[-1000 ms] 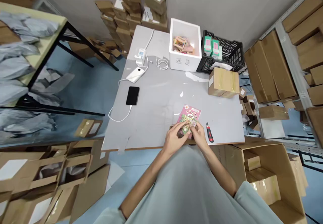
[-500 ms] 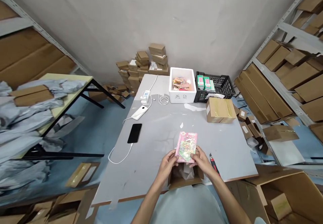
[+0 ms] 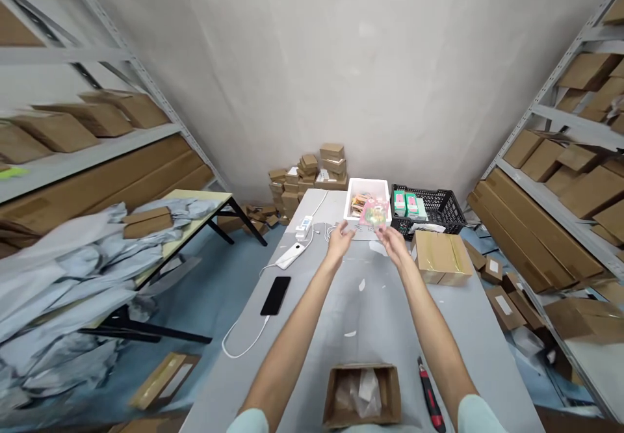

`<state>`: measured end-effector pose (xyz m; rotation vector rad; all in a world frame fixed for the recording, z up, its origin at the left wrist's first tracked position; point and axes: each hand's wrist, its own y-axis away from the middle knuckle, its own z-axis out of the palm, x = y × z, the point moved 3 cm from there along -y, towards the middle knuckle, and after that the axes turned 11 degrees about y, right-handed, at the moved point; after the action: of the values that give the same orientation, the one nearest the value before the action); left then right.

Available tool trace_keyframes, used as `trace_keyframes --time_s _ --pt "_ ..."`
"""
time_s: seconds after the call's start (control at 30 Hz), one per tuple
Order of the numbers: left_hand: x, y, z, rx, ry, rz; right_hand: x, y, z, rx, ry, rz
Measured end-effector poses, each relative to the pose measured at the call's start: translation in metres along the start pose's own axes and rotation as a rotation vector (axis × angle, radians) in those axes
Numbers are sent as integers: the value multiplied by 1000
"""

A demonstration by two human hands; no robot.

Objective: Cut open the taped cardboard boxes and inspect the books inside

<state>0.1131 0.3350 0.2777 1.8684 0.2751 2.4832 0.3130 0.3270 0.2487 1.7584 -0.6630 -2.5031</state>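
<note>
Both hands reach out over the grey worktop (image 3: 375, 316), toward the white foam box (image 3: 369, 188) at the far end. The pink picture packet (image 3: 374, 214) is at the near side of that box, up by its rim, in front of part of the inside. It looks blurry, so I cannot tell if it rests on anything.

The left hand (image 3: 340, 243) is just left of the packet. Its fingers are bent and spread apart, with nothing in them. The right hand (image 3: 394, 244) is by the packet's lower right corner. Its fingertips are very close to that corner, but I cannot tell if they have hold of it.

Small colourful things (image 3: 359, 203) lie inside the foam box. Just right of it is a black plastic crate (image 3: 449, 217) with green and pink packs (image 3: 412, 205) in it. A taped cardboard box (image 3: 442, 256) sits near the right hand. Close to the person is an open cardboard box (image 3: 333, 397) with clear plastic (image 3: 368, 402) inside, and a red and black cutter knife (image 3: 429, 395) lies to its right. A black phone (image 3: 275, 295) lies on the left side.
</note>
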Motion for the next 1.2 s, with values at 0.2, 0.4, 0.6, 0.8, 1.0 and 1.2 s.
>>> trace_keyframes --time_s 0.2,0.4,0.6,0.8,1.0,1.2 --pt "-33 40 -33 -53 -70 86 29 -1 -33 13 73 93" --pt "-137 174 -165 228 -214 -204 154 136 -192 75 309 226" --pt "-192 297 -213 322 -242 -551 220 272 -294 75 513 543" --pt "-221 332 -166 233 -249 -698 224 293 -266 -63 558 590" --pt "-221 353 -148 246 -448 -525 232 272 -219 -304 764 433" --pt "-203 413 -174 465 -359 -451 243 260 -189 -363 908 291"
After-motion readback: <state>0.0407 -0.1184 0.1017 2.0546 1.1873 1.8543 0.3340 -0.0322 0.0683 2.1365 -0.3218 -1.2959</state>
